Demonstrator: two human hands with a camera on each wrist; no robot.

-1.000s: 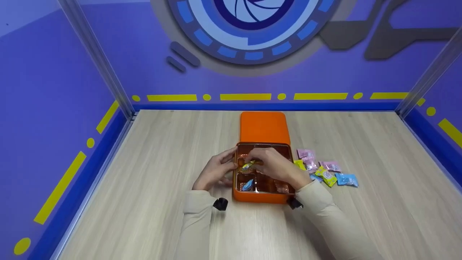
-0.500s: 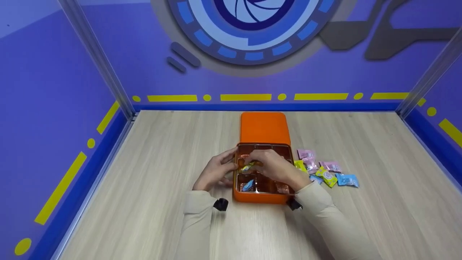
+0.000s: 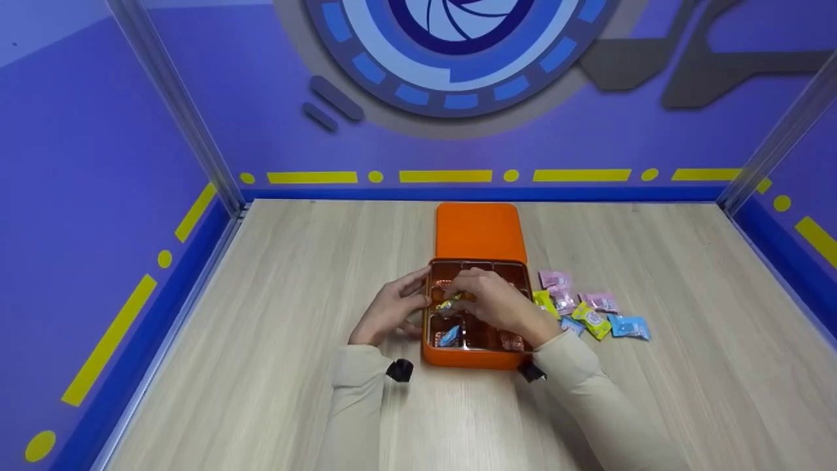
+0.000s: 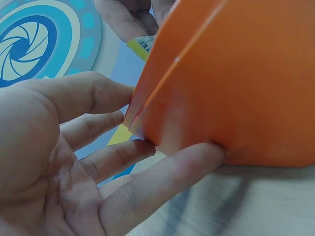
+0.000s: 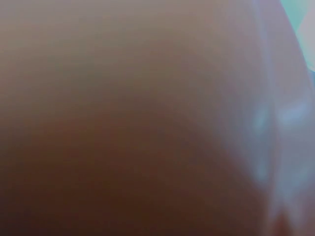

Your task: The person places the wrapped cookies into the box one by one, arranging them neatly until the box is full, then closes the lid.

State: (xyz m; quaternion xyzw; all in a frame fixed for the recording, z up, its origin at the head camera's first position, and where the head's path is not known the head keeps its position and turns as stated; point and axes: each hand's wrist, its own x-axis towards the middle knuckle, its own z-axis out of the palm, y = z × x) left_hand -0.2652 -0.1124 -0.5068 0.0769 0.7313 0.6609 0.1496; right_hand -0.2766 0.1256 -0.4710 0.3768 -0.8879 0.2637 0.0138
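Note:
An orange box (image 3: pixel 474 360) with a brown compartment insert sits on the table in the head view. My right hand (image 3: pixel 494 297) reaches over it and pinches a yellow wrapped candy (image 3: pixel 448 304) low at the middle-left compartment. A blue wrapped candy (image 3: pixel 449 336) lies in the front-left compartment. With its fingers lightly bent, my left hand (image 3: pixel 386 311) touches the box's left side. The left wrist view shows those fingertips (image 4: pixel 211 150) against the orange wall, and the candy's yellow wrapper (image 4: pixel 141 46) past the rim. Only brown blur fills most of the right wrist view.
Right of the box lie several wrapped candies: pink (image 3: pixel 598 301), yellow (image 3: pixel 592 319) and blue (image 3: pixel 629 326). An orange lid (image 3: pixel 479 229) lies directly behind the box. Purple-blue panels (image 3: pixel 575 144) wall the table at the back and both sides.

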